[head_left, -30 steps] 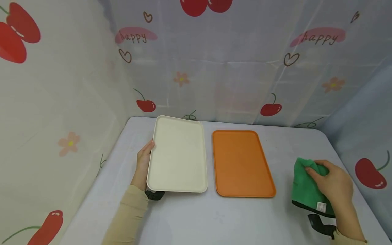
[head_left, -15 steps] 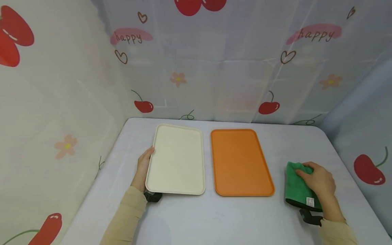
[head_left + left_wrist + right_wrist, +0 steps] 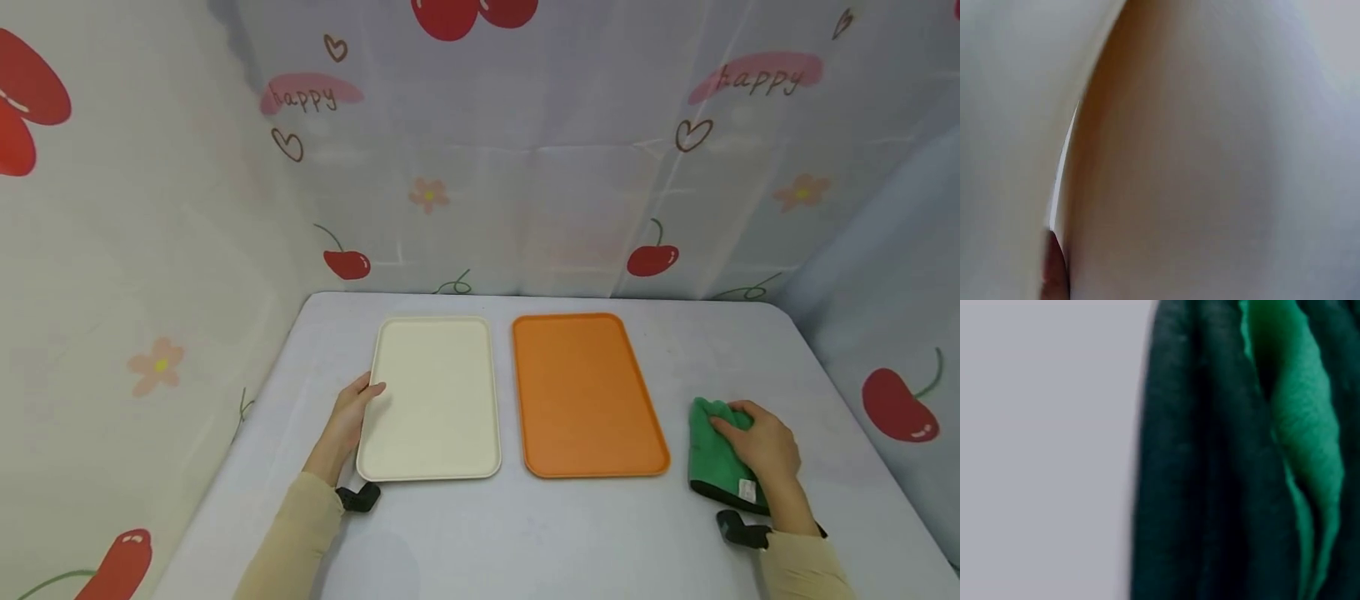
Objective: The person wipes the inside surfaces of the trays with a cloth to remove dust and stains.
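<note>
A cream rectangular tray [image 3: 435, 400] lies low over the left part of the table. My left hand [image 3: 345, 421] grips its left edge, thumb over the rim and the other fingers partly hidden. In the left wrist view a fingertip [image 3: 1054, 272] shows at the edge of a pale surface. At the right, my right hand [image 3: 767, 446] pinches the top of a folded green cloth [image 3: 712, 462] with a black border and a white label. The cloth's dark folded edges and green inside [image 3: 1307, 425] fill much of the right wrist view.
An orange tray [image 3: 588, 400] lies flat in the middle, right of the cream one. The white-covered table [image 3: 555, 542] meets a printed curtain [image 3: 525, 200] at the back, with more curtain at both sides. Black wrist mounts [image 3: 360, 497] sit below the hands.
The cream tray has come down and levelled out, and the left thumb now reaches over its rim. My right hand has moved left with the green cloth. The head view has shifted slightly.
</note>
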`<state>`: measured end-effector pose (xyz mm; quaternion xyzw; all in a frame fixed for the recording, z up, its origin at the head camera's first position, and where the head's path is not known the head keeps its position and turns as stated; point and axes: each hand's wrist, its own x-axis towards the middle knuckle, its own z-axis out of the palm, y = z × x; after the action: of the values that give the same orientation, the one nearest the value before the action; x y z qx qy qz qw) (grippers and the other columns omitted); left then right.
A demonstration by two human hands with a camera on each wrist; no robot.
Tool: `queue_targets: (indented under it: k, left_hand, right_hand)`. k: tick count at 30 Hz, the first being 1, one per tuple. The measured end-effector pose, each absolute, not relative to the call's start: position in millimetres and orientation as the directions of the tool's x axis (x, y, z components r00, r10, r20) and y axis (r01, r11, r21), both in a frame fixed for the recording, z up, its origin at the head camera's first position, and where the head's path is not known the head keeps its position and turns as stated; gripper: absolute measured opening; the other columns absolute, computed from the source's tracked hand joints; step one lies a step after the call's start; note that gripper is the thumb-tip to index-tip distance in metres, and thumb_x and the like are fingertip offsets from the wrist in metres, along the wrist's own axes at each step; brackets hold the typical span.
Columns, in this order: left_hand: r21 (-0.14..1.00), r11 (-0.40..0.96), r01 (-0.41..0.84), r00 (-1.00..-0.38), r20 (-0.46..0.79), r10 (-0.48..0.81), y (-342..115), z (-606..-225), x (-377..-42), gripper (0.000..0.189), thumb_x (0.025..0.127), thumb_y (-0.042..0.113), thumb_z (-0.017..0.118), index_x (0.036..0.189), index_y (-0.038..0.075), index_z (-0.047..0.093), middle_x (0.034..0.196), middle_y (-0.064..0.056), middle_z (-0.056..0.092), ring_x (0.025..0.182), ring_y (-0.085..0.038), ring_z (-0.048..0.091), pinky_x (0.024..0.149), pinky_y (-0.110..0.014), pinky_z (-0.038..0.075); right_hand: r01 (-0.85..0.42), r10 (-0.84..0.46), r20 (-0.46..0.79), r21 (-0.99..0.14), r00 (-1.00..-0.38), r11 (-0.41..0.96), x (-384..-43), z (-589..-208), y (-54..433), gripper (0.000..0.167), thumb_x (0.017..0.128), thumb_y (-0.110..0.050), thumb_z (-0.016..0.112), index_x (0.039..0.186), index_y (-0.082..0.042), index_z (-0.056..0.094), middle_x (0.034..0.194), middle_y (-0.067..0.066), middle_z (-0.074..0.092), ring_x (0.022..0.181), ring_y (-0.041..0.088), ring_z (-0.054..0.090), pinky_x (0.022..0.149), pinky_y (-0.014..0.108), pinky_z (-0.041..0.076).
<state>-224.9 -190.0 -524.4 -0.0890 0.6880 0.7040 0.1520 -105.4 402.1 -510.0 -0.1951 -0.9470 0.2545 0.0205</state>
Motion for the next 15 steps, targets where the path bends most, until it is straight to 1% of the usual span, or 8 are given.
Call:
queue_targets:
  k: [2, 5, 8, 11, 15]
  left_hand:
    - [0.947, 0.024, -0.319, -0.944, -0.320, 0.078, -190.5, -523.8, -223.3, 0.070, 0.101, 0.017, 0.049, 0.155, -0.002, 0.008, 0.163, -0.018, 0.009, 0.151, -0.032, 0.013, 0.122, -0.047, 0.020]
    - [0.949, 0.061, -0.309, -0.949, -0.312, 0.048, -190.6, -523.7, -220.9, 0.073, 0.100, 0.016, 0.051, 0.154, -0.005, 0.006, 0.163, -0.020, 0.006, 0.152, -0.032, 0.005, 0.124, -0.046, 0.011]
    - [0.950, 0.083, -0.300, -0.952, -0.304, 0.044, -190.8, -523.9, -218.0, 0.073, 0.101, 0.014, 0.050, 0.154, -0.005, 0.004, 0.163, -0.021, 0.004, 0.152, -0.032, 0.003, 0.125, -0.046, 0.008]
    - [0.952, 0.104, -0.287, -0.955, -0.293, 0.053, -190.7, -521.8, -214.1, 0.070, 0.101, 0.012, 0.049, 0.154, -0.005, 0.006, 0.163, -0.021, 0.002, 0.152, -0.033, 0.001, 0.125, -0.045, 0.007]
    - [0.959, 0.112, -0.259, -0.960, -0.268, 0.074, -189.3, -519.0, -209.9, 0.068, 0.100, 0.008, 0.049, 0.153, -0.006, 0.010, 0.163, -0.020, 0.003, 0.152, -0.033, 0.001, 0.125, -0.044, 0.007]
  right_hand:
    - [0.367, 0.388, -0.063, -0.493, -0.919, 0.789, -106.5, -512.2, 400.6, 0.059, 0.093, -0.046, 0.059, 0.130, -0.001, 0.054, 0.129, 0.036, 0.052, 0.085, 0.041, 0.059, 0.055, 0.031, 0.040]
    - [0.380, 0.402, -0.069, -0.500, -0.913, 0.778, -108.0, -514.7, 398.7, 0.058, 0.093, -0.045, 0.059, 0.131, -0.001, 0.054, 0.130, 0.035, 0.052, 0.087, 0.042, 0.059, 0.056, 0.033, 0.040]
    - [0.383, 0.405, -0.071, -0.505, -0.911, 0.774, -109.8, -516.7, 398.6, 0.058, 0.093, -0.045, 0.059, 0.132, -0.002, 0.053, 0.131, 0.035, 0.051, 0.089, 0.043, 0.058, 0.057, 0.034, 0.041]
    - [0.377, 0.399, -0.071, -0.509, -0.914, 0.774, -110.0, -517.2, 398.6, 0.059, 0.094, -0.046, 0.058, 0.132, -0.002, 0.053, 0.131, 0.036, 0.051, 0.089, 0.044, 0.058, 0.057, 0.034, 0.040]
    - [0.371, 0.383, -0.084, -0.501, -0.920, 0.782, -107.7, -517.4, 399.3, 0.062, 0.094, -0.049, 0.054, 0.133, -0.001, 0.051, 0.130, 0.037, 0.050, 0.088, 0.043, 0.058, 0.056, 0.032, 0.040]
